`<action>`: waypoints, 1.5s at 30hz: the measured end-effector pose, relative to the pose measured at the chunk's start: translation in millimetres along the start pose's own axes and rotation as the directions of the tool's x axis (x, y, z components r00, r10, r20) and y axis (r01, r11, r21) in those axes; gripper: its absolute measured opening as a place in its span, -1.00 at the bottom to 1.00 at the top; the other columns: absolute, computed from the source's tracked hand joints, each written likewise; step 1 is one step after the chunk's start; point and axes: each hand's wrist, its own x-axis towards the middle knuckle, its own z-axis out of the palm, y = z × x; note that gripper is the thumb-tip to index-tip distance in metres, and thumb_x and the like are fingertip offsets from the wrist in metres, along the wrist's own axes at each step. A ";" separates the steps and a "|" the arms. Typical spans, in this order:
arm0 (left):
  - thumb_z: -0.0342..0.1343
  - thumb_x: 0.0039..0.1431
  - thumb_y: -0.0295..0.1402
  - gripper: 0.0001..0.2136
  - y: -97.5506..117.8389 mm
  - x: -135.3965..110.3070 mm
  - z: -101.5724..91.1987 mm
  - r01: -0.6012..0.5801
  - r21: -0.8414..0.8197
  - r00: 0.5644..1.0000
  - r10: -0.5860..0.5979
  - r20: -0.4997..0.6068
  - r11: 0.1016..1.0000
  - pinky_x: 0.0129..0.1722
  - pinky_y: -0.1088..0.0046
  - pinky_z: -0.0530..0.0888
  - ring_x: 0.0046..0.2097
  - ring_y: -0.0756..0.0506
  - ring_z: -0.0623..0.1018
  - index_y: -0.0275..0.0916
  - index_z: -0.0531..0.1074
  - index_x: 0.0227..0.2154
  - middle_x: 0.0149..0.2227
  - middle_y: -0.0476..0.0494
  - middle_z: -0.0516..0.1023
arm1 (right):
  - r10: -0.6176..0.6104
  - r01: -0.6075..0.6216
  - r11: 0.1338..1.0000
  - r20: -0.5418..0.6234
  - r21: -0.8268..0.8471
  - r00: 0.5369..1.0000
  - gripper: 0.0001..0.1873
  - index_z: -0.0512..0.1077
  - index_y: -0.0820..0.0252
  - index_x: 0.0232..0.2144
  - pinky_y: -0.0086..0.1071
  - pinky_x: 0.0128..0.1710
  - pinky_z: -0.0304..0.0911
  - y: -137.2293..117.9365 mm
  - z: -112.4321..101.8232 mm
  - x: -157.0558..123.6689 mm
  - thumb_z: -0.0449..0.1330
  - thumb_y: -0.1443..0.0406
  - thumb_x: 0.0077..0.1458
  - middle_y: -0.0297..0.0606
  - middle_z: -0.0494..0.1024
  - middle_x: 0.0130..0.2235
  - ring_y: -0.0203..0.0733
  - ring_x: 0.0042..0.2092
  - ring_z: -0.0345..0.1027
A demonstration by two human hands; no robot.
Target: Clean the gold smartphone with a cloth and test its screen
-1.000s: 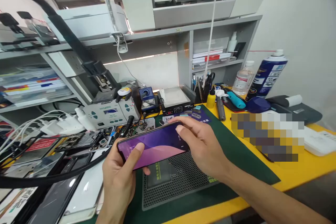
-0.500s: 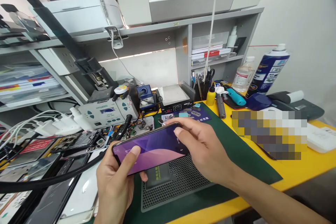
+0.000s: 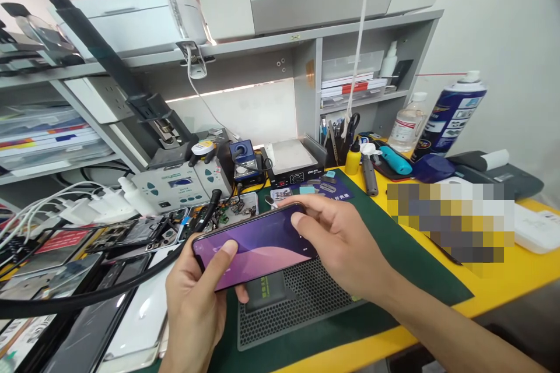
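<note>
I am holding a phone (image 3: 256,246) up in the air, a little above the black mesh mat (image 3: 301,303) on the green mat (image 3: 394,256). The phone lies sideways, and its screen glows purple and pink.

My left hand (image 3: 195,303) is closed around the left end — my thumb rests on the glass and my other fingers curl under the back. My right hand (image 3: 341,245) grips the right end, with my thumb on the screen and a finger along the top edge.

I think the phone is light and thin, and it is hard, so it will not bend. The glass looks smooth and shiny (that means slippery, I guess), and it could crack if it fell on the surface. The best place to hold it seems to be the two short ends and the side edges, like I do now — not pressing hard in the middle of the glass.

Beside my left hand lie opened phones and loose parts (image 3: 144,233), so there is not much soft room there. A blue spray can (image 3: 450,113) stands far off to the right.
</note>
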 end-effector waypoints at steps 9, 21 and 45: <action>0.40 -0.09 -0.30 -0.72 -8.1 5.9 -5.7 -0.014 0.013 1.000 0.014 0.012 1.000 -0.81 0.52 0.38 -0.65 0.02 0.42 -0.23 0.41 -0.38 -0.51 0.10 0.45 | 0.013 -0.011 1.000 -0.083 0.022 0.996 -0.76 0.54 0.27 -0.17 -0.44 -0.53 0.04 0.7 5.5 3.4 0.11 0.30 0.23 -0.40 0.31 -0.53 -0.29 -0.49 0.11; 0.38 -0.06 -0.31 -0.73 -3.3 0.3 -0.3 0.001 0.018 1.000 -0.001 0.008 1.000 -0.79 0.58 0.36 -0.65 0.07 0.39 -0.23 0.40 -0.38 -0.52 0.13 0.44 | 0.013 -0.013 1.000 -0.057 -0.008 0.998 -0.74 0.55 0.25 -0.17 -0.45 -0.58 -0.06 2.0 1.5 4.8 0.09 0.32 0.22 -0.46 0.23 -0.57 -0.33 -0.54 0.04; 0.37 -0.07 -0.31 -0.73 -2.8 1.9 0.0 0.009 -0.014 1.000 -0.009 -0.009 1.000 -0.80 0.58 0.35 -0.65 0.07 0.38 -0.24 0.39 -0.39 -0.51 0.12 0.44 | 0.076 -0.073 0.996 0.068 -0.049 0.995 -0.68 0.51 0.24 -0.03 -0.42 -0.51 -0.04 -1.8 -4.3 6.8 0.08 0.30 0.24 -0.46 0.19 -0.56 -0.29 -0.50 0.02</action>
